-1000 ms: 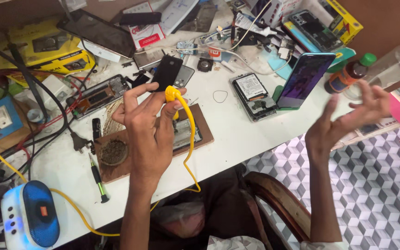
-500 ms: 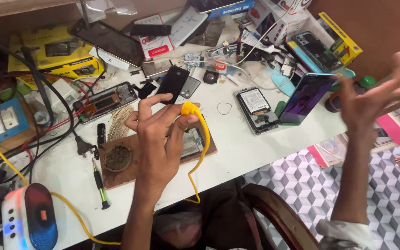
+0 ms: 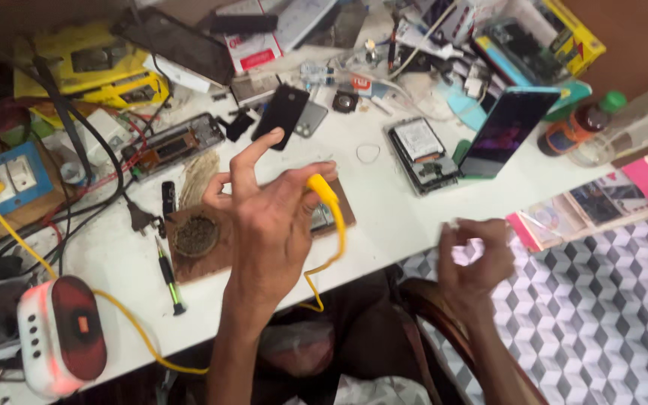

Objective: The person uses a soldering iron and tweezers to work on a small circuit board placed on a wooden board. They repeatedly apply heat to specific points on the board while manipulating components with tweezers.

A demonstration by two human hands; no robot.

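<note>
Your bench is a white worktable (image 3: 406, 217) crowded w/ phone parts, over a grey cube-pattern floor (image 3: 594, 300). Landmark: the brown wooden board (image 3: 211, 251) at the table's front edge.

Vs. half a sec ago, your right hand (image 3: 476, 259) has dropped from up high, fingers spread, to a spot low and well right of the board, off the table edge over the floor. It's now curled loosely (motion-blurred, so I can't tell if anything sits inside it). Your left hand (image 3: 271, 225) hasn't moved much; it remains raised over the board.

Grip: left thumb and middle fingers pinch the yellow cable (image 3: 324, 191) at its plug end, index finger sticking up free, little finger curled out to the side. The cable loops down off the board's right end, below the table edge, then runs along to the red-and-white speaker (image 3: 61, 337) far left of the board. A green-handled screwdriver (image 3: 168, 276) lies just left of the board.
</note>
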